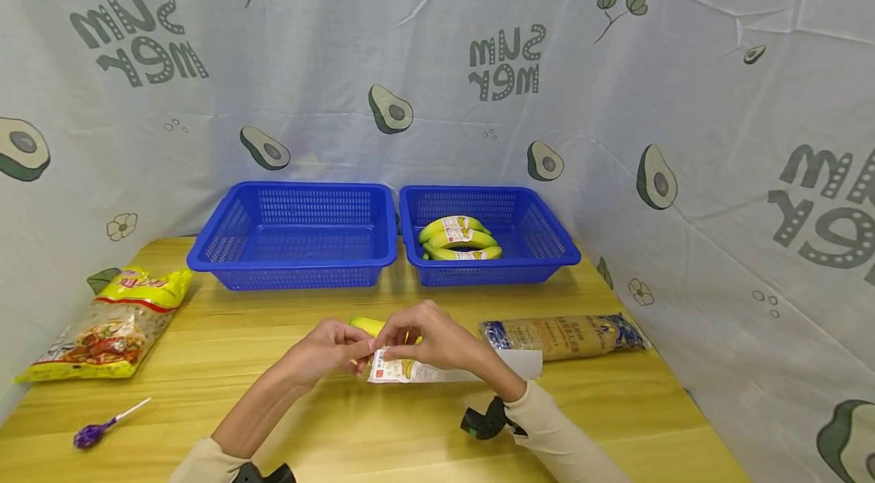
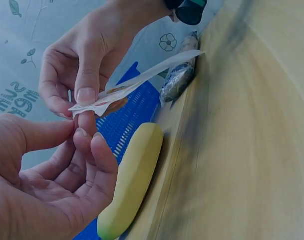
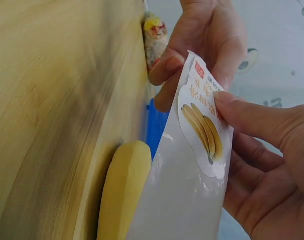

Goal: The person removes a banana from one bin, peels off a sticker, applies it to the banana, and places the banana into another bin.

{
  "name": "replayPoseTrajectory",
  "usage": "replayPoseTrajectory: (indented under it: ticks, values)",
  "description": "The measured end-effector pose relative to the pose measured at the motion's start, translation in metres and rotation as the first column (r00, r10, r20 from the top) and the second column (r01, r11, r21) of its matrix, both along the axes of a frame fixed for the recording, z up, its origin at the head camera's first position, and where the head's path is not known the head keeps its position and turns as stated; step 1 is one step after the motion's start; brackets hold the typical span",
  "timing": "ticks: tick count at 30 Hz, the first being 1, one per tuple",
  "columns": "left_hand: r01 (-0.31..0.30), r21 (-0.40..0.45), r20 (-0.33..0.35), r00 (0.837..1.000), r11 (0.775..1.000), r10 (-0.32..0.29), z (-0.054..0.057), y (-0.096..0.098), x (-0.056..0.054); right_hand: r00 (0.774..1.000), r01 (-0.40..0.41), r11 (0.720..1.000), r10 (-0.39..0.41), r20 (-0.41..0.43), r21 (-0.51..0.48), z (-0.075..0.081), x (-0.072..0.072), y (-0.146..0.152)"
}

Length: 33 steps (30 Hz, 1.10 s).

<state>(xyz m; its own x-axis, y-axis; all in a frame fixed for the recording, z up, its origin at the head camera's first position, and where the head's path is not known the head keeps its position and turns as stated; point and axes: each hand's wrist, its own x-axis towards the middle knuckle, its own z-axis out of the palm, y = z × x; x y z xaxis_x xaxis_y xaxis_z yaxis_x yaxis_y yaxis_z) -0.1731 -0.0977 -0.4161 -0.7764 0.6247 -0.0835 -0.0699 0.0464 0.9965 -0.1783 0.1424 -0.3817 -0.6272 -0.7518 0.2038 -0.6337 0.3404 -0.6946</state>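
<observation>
A white backing strip with a banana-printed sticker is held between both hands, above the table. My right hand pinches the strip near its printed end, thumb on the printed face and fingers behind. At that same end my left hand pinches the corner between thumb and index finger, its other fingers curled loosely below. The blank tail of the strip runs off to the right. A yellow banana with a greenish tip lies on the table just beyond the hands, partly hidden by them in the head view.
Two blue plastic baskets stand at the back: the left basket and the right basket, which holds several labelled bananas. A brown-and-blue package lies right. On the left are a yellow food bag and a purple lollipop.
</observation>
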Motion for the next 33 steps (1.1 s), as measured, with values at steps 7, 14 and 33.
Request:
replayPoseTrajectory:
  ticks: [7, 14, 33]
  values:
    - [0.030, 0.021, 0.040, 0.999, 0.999, -0.030, -0.002, 0.000, 0.001, 1.000, -0.013, 1.000, 0.013, -0.007, -0.008, -0.002, -0.001, 0.001]
    - [-0.012, -0.009, 0.031, 0.999, 1.000, 0.012, -0.002, 0.004, 0.002, 0.999, -0.042, 0.999, 0.042, 0.005, 0.003, -0.003, -0.004, 0.005]
    - [-0.140, -0.356, -0.303, 0.952, 0.924, 0.028, -0.014, 0.011, 0.017, 0.958, -0.002, 0.992, 0.038, 0.285, -0.126, -0.002, -0.026, 0.032]
